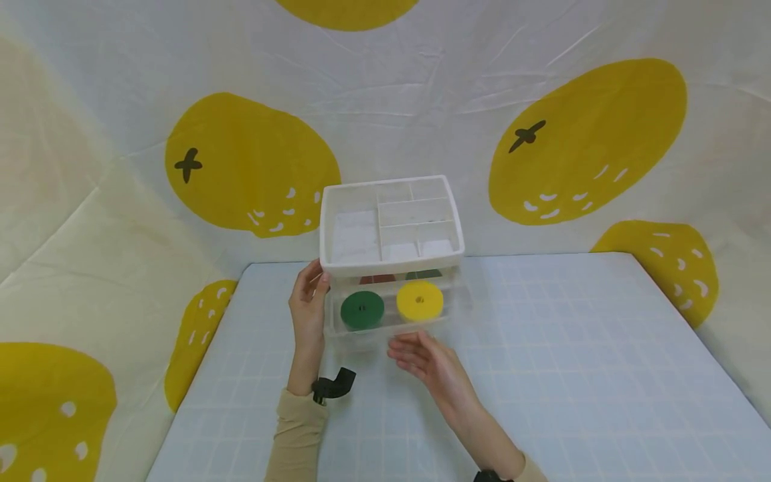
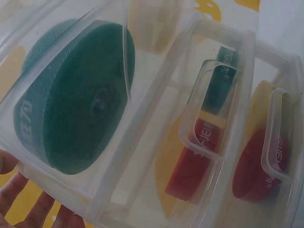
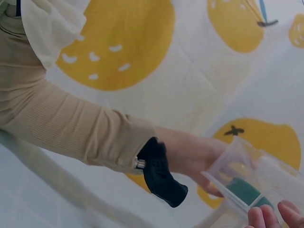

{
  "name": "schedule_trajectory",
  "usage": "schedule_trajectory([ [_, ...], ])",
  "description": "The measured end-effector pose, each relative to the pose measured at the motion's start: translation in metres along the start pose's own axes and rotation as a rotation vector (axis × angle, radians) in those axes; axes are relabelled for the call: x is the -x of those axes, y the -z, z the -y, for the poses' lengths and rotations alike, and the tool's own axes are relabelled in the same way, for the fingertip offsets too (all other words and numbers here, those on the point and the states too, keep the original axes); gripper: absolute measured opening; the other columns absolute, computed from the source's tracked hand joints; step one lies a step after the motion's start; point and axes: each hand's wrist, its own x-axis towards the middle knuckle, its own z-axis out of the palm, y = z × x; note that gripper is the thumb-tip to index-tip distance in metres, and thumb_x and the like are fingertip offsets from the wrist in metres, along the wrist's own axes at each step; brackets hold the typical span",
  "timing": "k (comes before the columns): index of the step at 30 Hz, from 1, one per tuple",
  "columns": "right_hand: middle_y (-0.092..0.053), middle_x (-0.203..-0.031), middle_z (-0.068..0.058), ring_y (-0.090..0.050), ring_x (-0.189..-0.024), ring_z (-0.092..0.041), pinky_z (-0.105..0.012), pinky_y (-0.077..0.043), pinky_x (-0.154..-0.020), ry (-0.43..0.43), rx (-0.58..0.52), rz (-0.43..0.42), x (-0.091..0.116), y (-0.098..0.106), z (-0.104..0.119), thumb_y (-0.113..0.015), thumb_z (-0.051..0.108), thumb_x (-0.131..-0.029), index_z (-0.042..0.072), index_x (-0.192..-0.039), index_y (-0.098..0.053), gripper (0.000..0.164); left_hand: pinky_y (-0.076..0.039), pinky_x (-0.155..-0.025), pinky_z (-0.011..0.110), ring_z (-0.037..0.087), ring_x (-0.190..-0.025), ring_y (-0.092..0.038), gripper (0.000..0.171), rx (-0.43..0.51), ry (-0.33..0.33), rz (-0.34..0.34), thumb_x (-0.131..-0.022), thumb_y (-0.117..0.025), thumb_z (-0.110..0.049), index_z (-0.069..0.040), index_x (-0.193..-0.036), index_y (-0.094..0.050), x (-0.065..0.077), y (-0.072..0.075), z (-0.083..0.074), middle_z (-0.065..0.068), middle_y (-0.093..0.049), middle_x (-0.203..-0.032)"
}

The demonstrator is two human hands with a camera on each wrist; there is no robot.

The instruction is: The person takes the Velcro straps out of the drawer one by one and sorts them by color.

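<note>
A translucent drawer box with a white compartment tray on top stands at the back of the table. Its top drawer is pulled out, showing a green tape roll and a yellow tape roll. Below it, the left wrist view shows closed drawers with red rolls and another green roll. My left hand touches the box's left side, fingers fairly straight. Just in front of the drawer is my right hand, its fingers extended and holding nothing; whether the fingertips touch the drawer front is unclear.
The table has a pale checked cover. Behind and beside it hangs a white cloth with large yellow fruit prints. A black wrist mount sits on the left wrist.
</note>
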Motion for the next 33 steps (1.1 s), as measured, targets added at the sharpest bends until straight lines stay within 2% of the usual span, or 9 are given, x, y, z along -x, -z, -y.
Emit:
schedule_trajectory([
  [6, -0.072, -0.108, 0.001, -0.067, -0.106, -0.015, -0.03, -0.051, -0.098, -0.02, 0.003, -0.011, 0.006, 0.0, 0.0, -0.041, 0.041, -0.102, -0.001, -0.124, -0.057, 0.05, -0.045, -0.099, 0.024, 0.018, -0.119, -0.051, 0.036, 0.015, -0.002, 0.01, -0.095, -0.061, -0.023, -0.015, -0.13, -0.058, 0.0, 0.0, -0.003, -0.001, -0.057, -0.126],
  [13, -0.071, -0.109, 0.0, -0.066, -0.106, -0.015, -0.028, -0.051, -0.096, -0.047, -0.003, -0.026, 0.012, -0.001, -0.002, -0.043, 0.044, -0.1, 0.0, -0.125, -0.057, 0.052, -0.046, -0.094, 0.019, 0.024, -0.118, -0.051, 0.037, -0.002, 0.001, 0.024, -0.096, -0.059, -0.015, -0.005, -0.131, -0.056, 0.008, -0.002, -0.028, 0.003, -0.057, -0.124],
  [33, -0.071, -0.11, -0.001, -0.066, -0.108, -0.017, -0.029, -0.051, -0.097, -0.051, -0.024, -0.018, 0.017, 0.0, -0.005, -0.043, 0.041, -0.101, -0.002, -0.126, -0.055, 0.051, -0.05, -0.088, 0.017, 0.024, -0.116, -0.053, 0.037, -0.002, 0.007, 0.078, -0.095, -0.06, -0.013, -0.004, -0.13, -0.056, 0.003, 0.005, -0.028, -0.003, -0.058, -0.118],
])
